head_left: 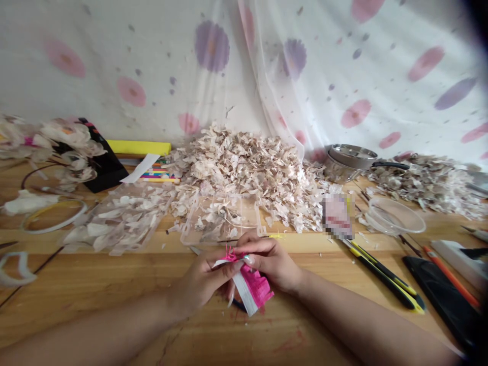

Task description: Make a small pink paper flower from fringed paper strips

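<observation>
Between my two hands hangs a pink and white crepe-paper strip (259,288), its pink side cut into a fringe. My left hand (202,282) is closed, with thumb and fingers pinching the strip's upper left end. On the other side, my right hand (276,264) pinches the same gathered end near several thin pink strands. The free part of the strip slants down to the right below the fingertips. Behind it, close to the tabletop, a dark curved piece (239,304) shows in part; what it belongs to is hidden.
A large heap of pale dried petals (244,168) lies at the back. Before it sit a clear plastic tray (185,229) and another petal-filled tray (114,223). To the right are yellow-and-black-handled pliers (385,274), a black phone (438,292), an orange pencil (452,277) and a clear bowl (396,218).
</observation>
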`<state>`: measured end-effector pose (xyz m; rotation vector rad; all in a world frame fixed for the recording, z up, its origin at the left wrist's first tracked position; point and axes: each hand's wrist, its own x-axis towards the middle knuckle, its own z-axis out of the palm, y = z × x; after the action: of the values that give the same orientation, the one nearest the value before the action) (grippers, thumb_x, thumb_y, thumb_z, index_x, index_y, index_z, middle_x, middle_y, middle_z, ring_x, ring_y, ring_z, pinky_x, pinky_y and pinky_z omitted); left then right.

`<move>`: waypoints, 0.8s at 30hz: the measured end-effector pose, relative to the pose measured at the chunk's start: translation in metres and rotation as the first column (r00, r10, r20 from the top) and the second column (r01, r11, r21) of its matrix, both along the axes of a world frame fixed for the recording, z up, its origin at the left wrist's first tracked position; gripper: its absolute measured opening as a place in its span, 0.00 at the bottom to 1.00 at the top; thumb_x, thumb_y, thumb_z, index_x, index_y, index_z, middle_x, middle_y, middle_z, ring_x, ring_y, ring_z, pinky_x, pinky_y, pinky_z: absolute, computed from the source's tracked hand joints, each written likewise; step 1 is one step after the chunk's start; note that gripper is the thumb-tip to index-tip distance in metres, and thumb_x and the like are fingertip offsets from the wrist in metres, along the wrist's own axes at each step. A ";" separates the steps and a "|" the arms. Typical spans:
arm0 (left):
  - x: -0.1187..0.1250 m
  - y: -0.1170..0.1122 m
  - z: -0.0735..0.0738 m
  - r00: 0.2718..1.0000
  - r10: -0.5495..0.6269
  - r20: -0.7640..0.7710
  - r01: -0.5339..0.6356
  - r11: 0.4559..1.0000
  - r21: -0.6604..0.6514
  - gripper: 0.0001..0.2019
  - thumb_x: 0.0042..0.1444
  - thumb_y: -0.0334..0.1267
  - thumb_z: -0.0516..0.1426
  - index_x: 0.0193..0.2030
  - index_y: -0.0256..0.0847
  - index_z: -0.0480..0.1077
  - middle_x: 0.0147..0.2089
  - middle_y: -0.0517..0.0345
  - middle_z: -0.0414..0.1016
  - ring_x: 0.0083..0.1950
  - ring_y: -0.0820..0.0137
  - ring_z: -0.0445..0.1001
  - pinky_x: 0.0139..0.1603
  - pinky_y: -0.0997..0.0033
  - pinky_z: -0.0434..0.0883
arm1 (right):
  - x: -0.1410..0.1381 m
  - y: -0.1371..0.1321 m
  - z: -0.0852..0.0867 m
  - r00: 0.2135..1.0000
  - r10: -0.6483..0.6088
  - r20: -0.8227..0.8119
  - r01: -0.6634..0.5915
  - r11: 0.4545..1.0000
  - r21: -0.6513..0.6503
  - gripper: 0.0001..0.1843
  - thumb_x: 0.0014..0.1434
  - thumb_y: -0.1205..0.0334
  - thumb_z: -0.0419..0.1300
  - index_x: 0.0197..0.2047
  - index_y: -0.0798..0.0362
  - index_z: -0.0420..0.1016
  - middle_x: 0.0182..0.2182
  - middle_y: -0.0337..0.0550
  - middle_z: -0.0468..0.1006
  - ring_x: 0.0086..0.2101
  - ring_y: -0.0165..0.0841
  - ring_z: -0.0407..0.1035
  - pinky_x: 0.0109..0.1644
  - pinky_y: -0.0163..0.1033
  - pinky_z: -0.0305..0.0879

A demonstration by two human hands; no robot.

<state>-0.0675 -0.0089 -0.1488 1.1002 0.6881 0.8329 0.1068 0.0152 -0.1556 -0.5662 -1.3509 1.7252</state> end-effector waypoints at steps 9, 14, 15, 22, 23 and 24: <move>-0.002 0.000 0.002 0.990 -0.018 -0.141 0.032 0.995 0.093 0.21 0.55 0.53 0.59 0.22 0.37 0.67 0.18 0.61 0.68 0.20 0.77 0.65 0.22 0.78 0.61 | -0.005 0.000 0.002 0.996 -0.077 -0.040 0.069 0.982 -0.176 0.09 0.48 0.57 0.72 0.26 0.54 0.80 0.28 0.36 0.71 0.28 0.24 0.64 0.31 0.31 0.59; -0.001 0.000 0.007 0.987 0.003 -0.163 0.006 0.998 0.058 0.22 0.53 0.54 0.60 0.22 0.37 0.66 0.18 0.62 0.67 0.20 0.78 0.64 0.22 0.79 0.60 | -0.006 -0.003 0.005 0.995 -0.093 0.020 0.094 0.942 -0.324 0.15 0.48 0.53 0.71 0.27 0.56 0.74 0.26 0.36 0.73 0.25 0.24 0.64 0.31 0.32 0.60; -0.001 0.000 0.006 0.989 0.007 -0.145 -0.002 0.999 0.034 0.22 0.53 0.54 0.60 0.22 0.37 0.65 0.17 0.62 0.67 0.19 0.78 0.63 0.22 0.79 0.60 | -0.006 -0.003 0.004 0.995 -0.094 0.025 0.097 0.932 -0.349 0.16 0.48 0.52 0.70 0.28 0.56 0.73 0.25 0.36 0.73 0.25 0.24 0.64 0.31 0.32 0.60; -0.002 -0.001 -0.006 1.000 0.014 -0.017 -0.016 0.992 -0.127 0.22 0.47 0.56 0.64 0.25 0.35 0.68 0.18 0.61 0.70 0.17 0.79 0.65 0.19 0.81 0.62 | -0.005 -0.004 0.002 1.000 0.007 0.003 -0.006 0.965 -0.261 0.16 0.53 0.51 0.67 0.35 0.53 0.69 0.25 0.32 0.68 0.24 0.23 0.60 0.31 0.31 0.58; -0.003 -0.001 -0.008 1.000 0.030 -0.009 -0.031 0.990 -0.141 0.22 0.47 0.56 0.65 0.25 0.35 0.68 0.18 0.61 0.70 0.17 0.79 0.65 0.19 0.81 0.62 | -0.004 -0.005 0.002 1.000 0.025 0.000 -0.025 0.973 -0.231 0.16 0.53 0.52 0.67 0.36 0.53 0.68 0.26 0.32 0.67 0.25 0.23 0.60 0.31 0.31 0.58; -0.003 -0.001 -0.009 0.999 0.043 -0.004 -0.043 0.987 -0.156 0.22 0.46 0.56 0.65 0.25 0.35 0.69 0.18 0.61 0.70 0.17 0.79 0.65 0.19 0.81 0.62 | -0.004 -0.005 0.003 0.999 0.040 -0.006 -0.040 0.980 -0.197 0.16 0.54 0.52 0.67 0.36 0.53 0.68 0.26 0.32 0.67 0.26 0.23 0.60 0.31 0.31 0.58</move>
<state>-0.0705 -0.0098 -0.1577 0.9478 0.7672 0.8014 0.1027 0.0101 -0.1530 -0.6506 -1.2044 1.9054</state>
